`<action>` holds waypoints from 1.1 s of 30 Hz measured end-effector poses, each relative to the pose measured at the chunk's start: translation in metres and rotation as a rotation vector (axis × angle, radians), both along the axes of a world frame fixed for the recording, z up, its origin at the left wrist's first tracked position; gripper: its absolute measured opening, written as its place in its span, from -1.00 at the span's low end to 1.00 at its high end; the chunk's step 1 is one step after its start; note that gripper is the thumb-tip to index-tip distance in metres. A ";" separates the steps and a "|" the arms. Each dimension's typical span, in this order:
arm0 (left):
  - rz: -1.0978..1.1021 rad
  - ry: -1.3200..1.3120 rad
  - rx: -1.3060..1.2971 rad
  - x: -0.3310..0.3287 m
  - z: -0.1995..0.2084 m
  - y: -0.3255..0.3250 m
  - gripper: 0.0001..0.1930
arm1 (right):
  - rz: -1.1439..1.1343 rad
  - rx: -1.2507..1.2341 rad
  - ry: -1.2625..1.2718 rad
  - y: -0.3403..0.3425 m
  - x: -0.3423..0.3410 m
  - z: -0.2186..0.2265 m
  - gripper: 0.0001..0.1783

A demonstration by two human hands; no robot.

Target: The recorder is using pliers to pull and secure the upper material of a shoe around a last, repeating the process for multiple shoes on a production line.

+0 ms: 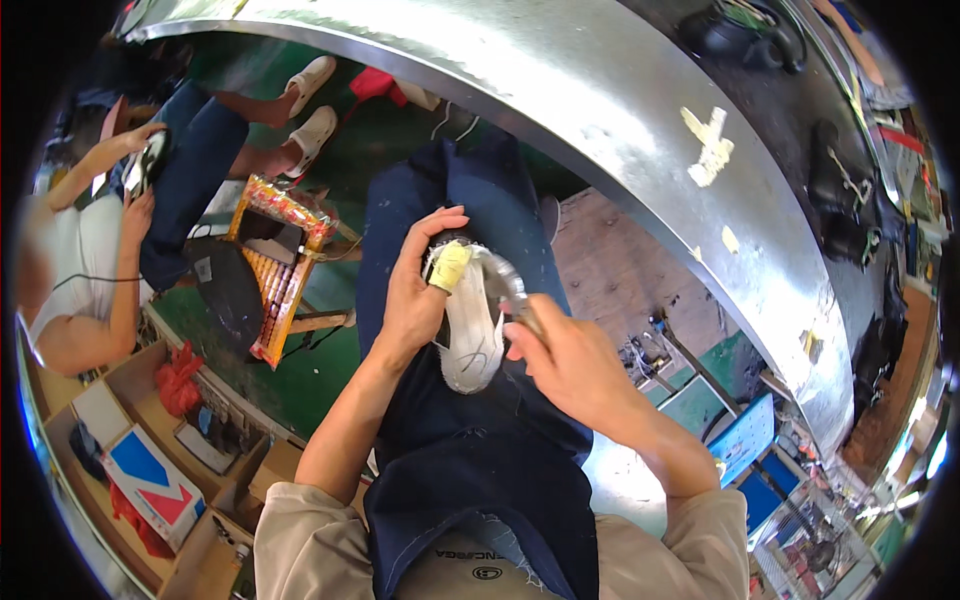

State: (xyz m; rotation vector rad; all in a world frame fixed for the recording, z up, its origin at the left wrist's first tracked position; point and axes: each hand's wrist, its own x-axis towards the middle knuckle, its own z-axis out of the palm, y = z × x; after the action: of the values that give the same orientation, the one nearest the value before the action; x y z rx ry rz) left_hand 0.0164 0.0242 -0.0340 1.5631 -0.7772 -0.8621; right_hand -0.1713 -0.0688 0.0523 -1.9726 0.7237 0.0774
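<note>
A shoe [468, 335] lies bottom up across my lap, its whitish underside toward me and a dark part at the far end. My left hand [412, 300] is wrapped round its far left side. Yellow tape [450, 267] covers the left thumb, which presses on the underside. My right hand [560, 350] is closed round the handle of a metal hand tool with a curved head [508, 280]. That head sits against the shoe's right edge; its exact kind is hard to make out. A dark blue apron [470, 450] lies beneath the shoe.
A shiny metal bench edge [560, 80] curves across the front and right, with black shoes [840, 190] beyond. At left, another person [85, 260] holds a shoe beside a bamboo stool [285, 280]. Wooden compartments [130, 385] stand lower left; a blue stool [745, 440] stands right.
</note>
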 end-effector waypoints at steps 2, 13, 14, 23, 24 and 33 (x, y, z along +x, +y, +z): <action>-0.001 -0.020 -0.037 -0.005 -0.002 0.002 -0.62 | -0.226 0.023 -0.111 0.001 0.003 0.015 -0.74; -0.055 -0.045 -0.161 -0.015 -0.014 0.002 -0.51 | -0.119 -0.294 -0.075 0.000 0.036 -0.026 -0.74; 0.072 0.011 -0.153 -0.023 -0.016 0.003 -0.52 | -0.114 -0.298 -0.073 -0.005 0.037 -0.030 -0.74; -0.142 -0.170 0.130 0.007 0.014 0.045 -0.30 | 0.453 -0.394 0.036 -0.025 0.003 0.001 -0.79; -0.135 -0.168 0.135 0.006 0.016 0.045 -0.30 | 0.559 -0.560 -0.022 -0.022 0.001 0.002 -0.82; -0.200 -0.292 0.183 0.006 0.022 0.039 -0.32 | 0.761 -0.437 -0.120 -0.012 0.008 -0.017 -0.86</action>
State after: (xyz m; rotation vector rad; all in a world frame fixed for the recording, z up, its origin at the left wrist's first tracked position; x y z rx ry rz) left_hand 0.0228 0.0631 -0.0117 1.8208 -1.1036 -0.8789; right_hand -0.1637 -0.0810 0.0348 -2.5517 -0.1392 0.2716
